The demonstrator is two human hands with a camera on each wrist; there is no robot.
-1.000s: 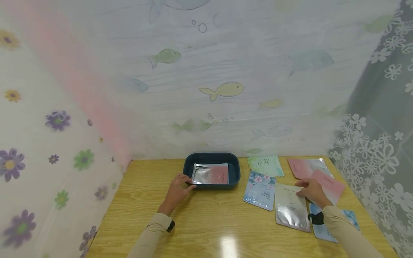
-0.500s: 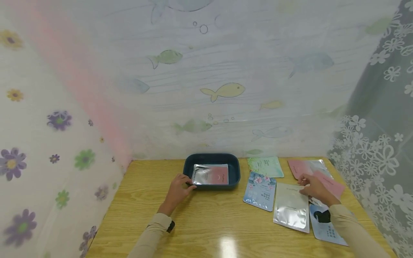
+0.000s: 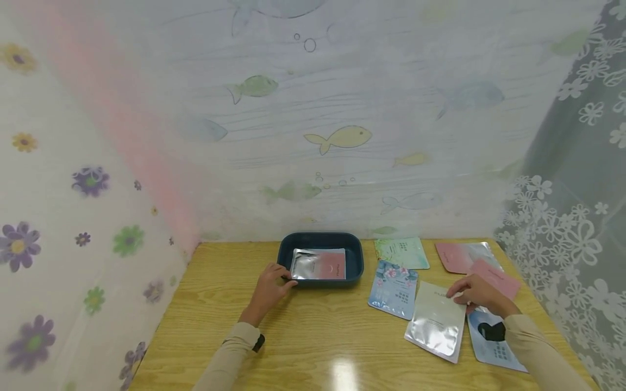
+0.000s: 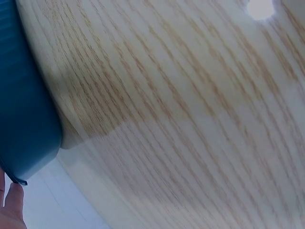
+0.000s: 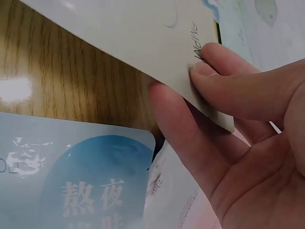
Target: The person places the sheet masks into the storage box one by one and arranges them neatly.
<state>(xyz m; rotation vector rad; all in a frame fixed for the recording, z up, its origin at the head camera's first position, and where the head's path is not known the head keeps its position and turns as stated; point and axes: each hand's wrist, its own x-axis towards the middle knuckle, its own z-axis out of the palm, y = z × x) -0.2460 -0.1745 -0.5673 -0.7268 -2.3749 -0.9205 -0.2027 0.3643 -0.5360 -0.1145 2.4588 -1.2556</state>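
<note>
A person in pale sleeves works with two bare hands at a wood-grained table [image 3: 332,334]. The right hand [image 3: 478,294] pinches a pale silver pouch [image 3: 434,326] by its one o'clock corner; the right wrist view shows the thumb on the printed face and a finger beneath the edge. The pouch lies on the right part of the table, its long sides leaning slightly toward one o'clock. Taking that pouch as the middle of a clock, a blue floral packet [image 3: 393,291] is just beside it at ten o'clock, a light green packet [image 3: 402,253] at eleven, and a pink and silver packet [image 3: 455,258] at one. A pink packet [image 3: 496,278], partly hidden by the right hand, overlaps that one at two o'clock. A light blue packet [image 3: 489,347] is near, between three and four, partly covered by the right forearm; close up, white characters sit on its blue circle. Well apart, between nine and ten o'clock, stands a dark blue tray [image 3: 354,260] holding a silver and pink pouch [image 3: 319,264]. The left hand [image 3: 270,285] grips the tray's rim at its eight o'clock corner. Behind the table at twelve hangs a fish-patterned curtain [image 3: 337,179].
</note>
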